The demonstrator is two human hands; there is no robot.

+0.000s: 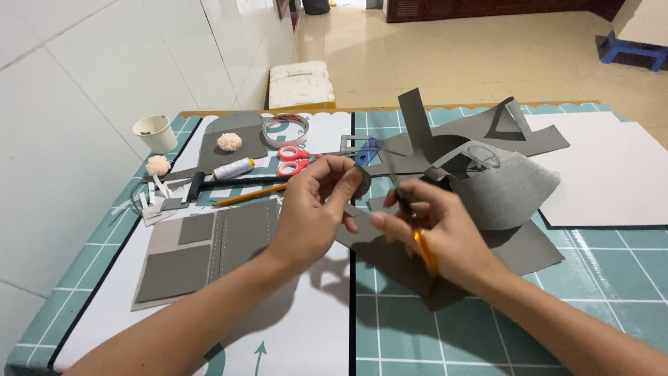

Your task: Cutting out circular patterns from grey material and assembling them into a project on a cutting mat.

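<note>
fingers of the left hand (313,209) are pinching a small round grey leather piece (363,179) (dull, matte); the right hand (435,233) is gripping orange-handled scissors (416,233).

My right hand (445,233) holds scissors (417,233) with orange handles. My left hand (313,209) pinches a grey scrap (363,179). The mat (598,271) is teal with a white grid. The felt sheets (515,188) are grey. A second pair of scissors (292,160) has red handles. The thread spool (234,168) is white. The pompoms (229,141) are cream. The cup (154,132) is white. The pencil (249,195) is yellow.
</note>
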